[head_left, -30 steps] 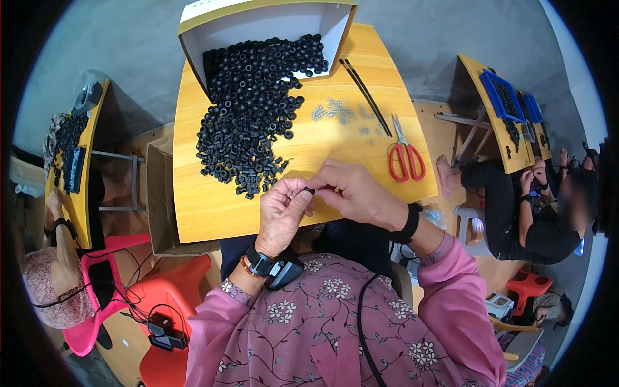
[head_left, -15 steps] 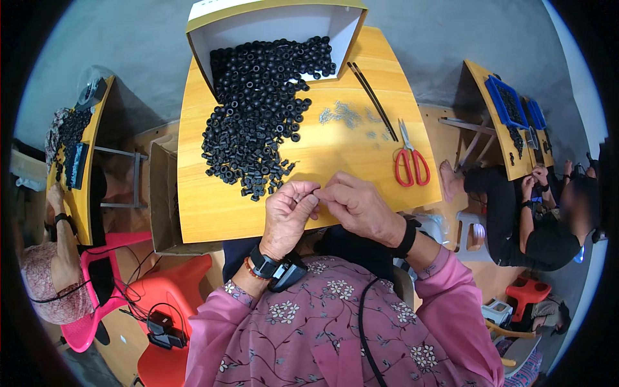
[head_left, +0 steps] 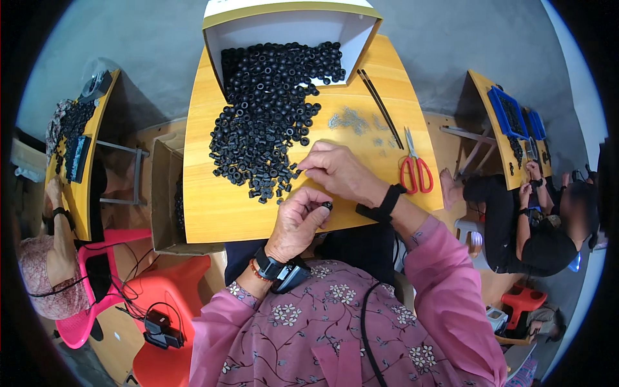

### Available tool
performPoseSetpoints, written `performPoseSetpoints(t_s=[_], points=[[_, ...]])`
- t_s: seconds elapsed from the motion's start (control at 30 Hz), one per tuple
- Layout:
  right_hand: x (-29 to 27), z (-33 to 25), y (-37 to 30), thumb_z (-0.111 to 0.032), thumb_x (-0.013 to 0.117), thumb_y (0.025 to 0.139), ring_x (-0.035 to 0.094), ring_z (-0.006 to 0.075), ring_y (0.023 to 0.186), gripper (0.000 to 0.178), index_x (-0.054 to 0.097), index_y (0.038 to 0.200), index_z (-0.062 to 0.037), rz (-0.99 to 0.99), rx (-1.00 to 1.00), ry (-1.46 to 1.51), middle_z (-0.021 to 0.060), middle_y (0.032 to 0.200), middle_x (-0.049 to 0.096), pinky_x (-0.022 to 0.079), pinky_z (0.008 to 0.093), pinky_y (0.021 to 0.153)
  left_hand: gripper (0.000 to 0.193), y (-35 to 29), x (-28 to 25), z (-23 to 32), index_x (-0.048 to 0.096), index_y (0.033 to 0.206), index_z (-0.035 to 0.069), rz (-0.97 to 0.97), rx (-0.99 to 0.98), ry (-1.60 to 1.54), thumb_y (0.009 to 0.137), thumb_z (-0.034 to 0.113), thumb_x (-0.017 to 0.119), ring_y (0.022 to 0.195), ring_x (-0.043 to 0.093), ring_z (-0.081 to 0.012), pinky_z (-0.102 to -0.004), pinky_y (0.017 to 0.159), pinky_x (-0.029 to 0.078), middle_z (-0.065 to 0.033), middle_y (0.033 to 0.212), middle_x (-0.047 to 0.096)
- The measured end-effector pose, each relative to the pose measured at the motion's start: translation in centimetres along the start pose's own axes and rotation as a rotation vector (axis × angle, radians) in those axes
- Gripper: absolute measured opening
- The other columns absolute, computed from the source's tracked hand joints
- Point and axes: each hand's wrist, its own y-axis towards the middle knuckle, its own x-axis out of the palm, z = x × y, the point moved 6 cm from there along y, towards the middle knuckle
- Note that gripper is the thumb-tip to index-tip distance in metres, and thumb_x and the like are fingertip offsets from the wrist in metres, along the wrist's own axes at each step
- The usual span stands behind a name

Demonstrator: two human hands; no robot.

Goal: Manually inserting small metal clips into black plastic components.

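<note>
Black piece (head_left: 327, 206) clamped btwn thumb & finger of L hand (head_left: 295, 222), nr table (head_left: 251, 224) front edge. R hand (head_left: 342, 171) fingertips at R edge of black pile (head_left: 258, 138); can't tell if gripping. Scissors (head_left: 416, 173) to R, nr 2 dark sticks (head_left: 380, 106).

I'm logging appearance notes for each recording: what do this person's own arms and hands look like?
Both arms wear loose pink sleeves with patterned cuffs. The left hand is ungloved; its wrist carries a black strap with a boxy dark device, plus a reddish bead bracelet. The right hand is also ungloved, with a wide black band at its wrist.
</note>
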Motion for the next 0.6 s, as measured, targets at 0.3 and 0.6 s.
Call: performPoseSetpoints(t_s=[0.3, 0.6], points=[[0.6, 0.6, 0.6, -0.002, 0.071, 0.082, 0.063, 0.0298, 0.081, 0.013, 0.069, 0.095, -0.0005, -0.070, -0.022, -0.190, 0.0123, 0.086, 0.062, 0.051, 0.0373, 0.070, 0.012, -0.1, -0.1, -0.1, 0.058, 0.110, 0.000, -0.001, -0.020, -0.033, 0.098, 0.000, 0.059, 0.075, 0.058, -0.0078, -0.0229, 0.069, 0.051, -0.0021, 0.086, 0.062], [-2.0, 0.0, -4.2, -0.002, 0.067, 0.091, 0.063, 0.0103, 0.076, 0.015, 0.068, 0.106, -0.0018, 0.140, 0.477, 0.614, 0.0026, 0.089, 0.064, 0.053, 0.0256, 0.065, 0.012, 0.1, -0.3, 0.0, 0.059, 0.109, 0.000, 0.064, 0.020, -0.097, 0.098, -0.001, 0.058, 0.076, 0.060, -0.0072, -0.0230, 0.069, 0.052, -0.0015, 0.086, 0.061]])
